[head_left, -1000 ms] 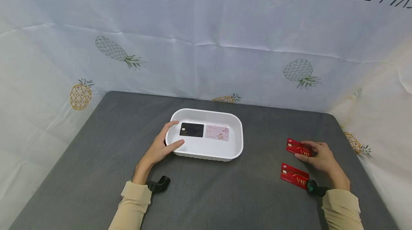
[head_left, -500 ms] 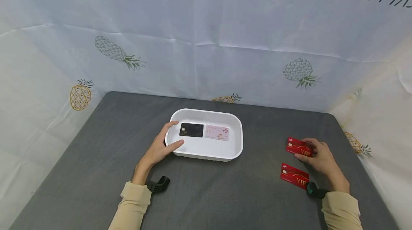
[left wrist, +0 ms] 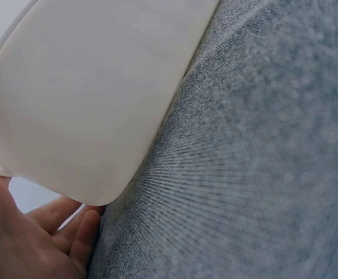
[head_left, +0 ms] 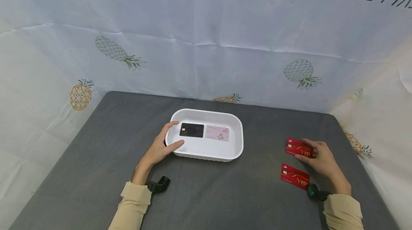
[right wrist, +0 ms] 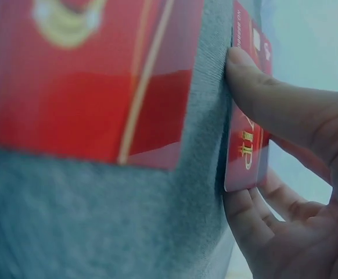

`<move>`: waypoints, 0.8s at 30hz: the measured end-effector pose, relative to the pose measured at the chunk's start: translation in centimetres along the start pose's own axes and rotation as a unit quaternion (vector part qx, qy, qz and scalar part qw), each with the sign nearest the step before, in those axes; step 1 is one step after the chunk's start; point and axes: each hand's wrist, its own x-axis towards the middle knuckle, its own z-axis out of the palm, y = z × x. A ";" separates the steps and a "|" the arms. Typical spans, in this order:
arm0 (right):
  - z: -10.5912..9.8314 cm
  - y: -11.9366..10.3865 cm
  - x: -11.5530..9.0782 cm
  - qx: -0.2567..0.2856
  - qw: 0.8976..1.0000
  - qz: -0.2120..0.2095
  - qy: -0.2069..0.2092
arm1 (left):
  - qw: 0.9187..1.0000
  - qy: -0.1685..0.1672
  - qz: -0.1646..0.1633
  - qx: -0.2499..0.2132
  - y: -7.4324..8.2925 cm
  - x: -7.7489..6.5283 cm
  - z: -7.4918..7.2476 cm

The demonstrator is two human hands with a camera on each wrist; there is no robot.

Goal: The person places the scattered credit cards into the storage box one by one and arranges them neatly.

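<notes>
Card, upper red card (head_left: pixel 293 146), VIP lettering toward its right end, is at the right side of the worktop (head_left: pixel 225 194); can't tell whether it sits flat or slightly raised. Right hand (head_left: pixel 322 158) has it by the right end, thumb at the near edge, fingers at the far edge, grip narrow, just the card's width. Lower red card (head_left: pixel 293 175), matching design, lies face up just nearer the person, apart from the first, its right end partly overlapped by the right wrist device (head_left: pixel 318 193). White tray (head_left: pixel 206 149) stands well to the left, near the middle. Left hand (head_left: pixel 159 148) holds its left end, thumb and index well apart, both reaching over the rim; left wrist view shows the other fingers bent by the outer wall. Inside the tray, black card (head_left: pixel 195 130) on the left, pink card (head_left: pixel 217 133) just beside it on the right, both face up. Left wrist device (head_left: pixel 160 184) is black. Beige sleeves (head_left: pixel 136 197) on both arms. Worktop is covered in dark grey fabric; behind it, pale cloth (head_left: pixel 206 72) with pineapple prints and mirrored lettering.
</notes>
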 end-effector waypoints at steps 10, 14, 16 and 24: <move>-0.5 0.0 -0.2 0.018 0.999 0.027 -0.034 | 1.000 -0.001 0.003 0.000 0.0 0.0 0.0; -0.7 0.0 -0.2 0.019 0.998 0.041 -0.047 | 1.000 -0.001 0.002 0.001 -0.1 0.0 0.0; -0.7 0.0 -0.1 0.018 0.998 0.044 -0.050 | 1.000 0.000 0.001 0.001 -0.1 0.0 0.0; -0.8 0.0 0.1 0.010 0.997 0.058 -0.052 | 1.000 0.000 -0.004 0.001 0.0 0.0 0.0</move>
